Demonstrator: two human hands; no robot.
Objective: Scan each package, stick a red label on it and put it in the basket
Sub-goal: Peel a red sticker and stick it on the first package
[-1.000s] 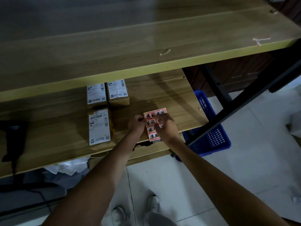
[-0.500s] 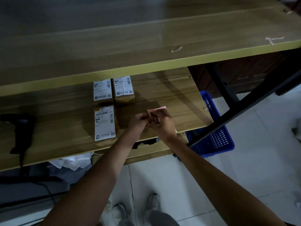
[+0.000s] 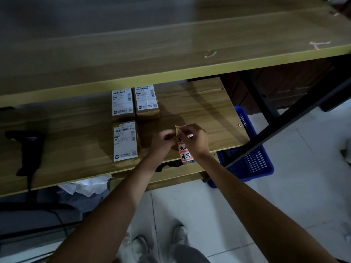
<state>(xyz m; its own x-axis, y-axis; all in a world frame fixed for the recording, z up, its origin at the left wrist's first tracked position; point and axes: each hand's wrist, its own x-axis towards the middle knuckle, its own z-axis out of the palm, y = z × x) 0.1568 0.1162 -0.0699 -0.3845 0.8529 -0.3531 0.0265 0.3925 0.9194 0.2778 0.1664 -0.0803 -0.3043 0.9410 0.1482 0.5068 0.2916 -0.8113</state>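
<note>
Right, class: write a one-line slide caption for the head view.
Both hands peel a red label sheet beside three brown cardboard packages.

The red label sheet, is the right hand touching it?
Touching. In the head view the right hand pinches the top of the red label sheet.

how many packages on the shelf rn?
3. Two side by side at the back, left one and right one; a third nearer the front edge. The upper shelf may hide more.
</note>
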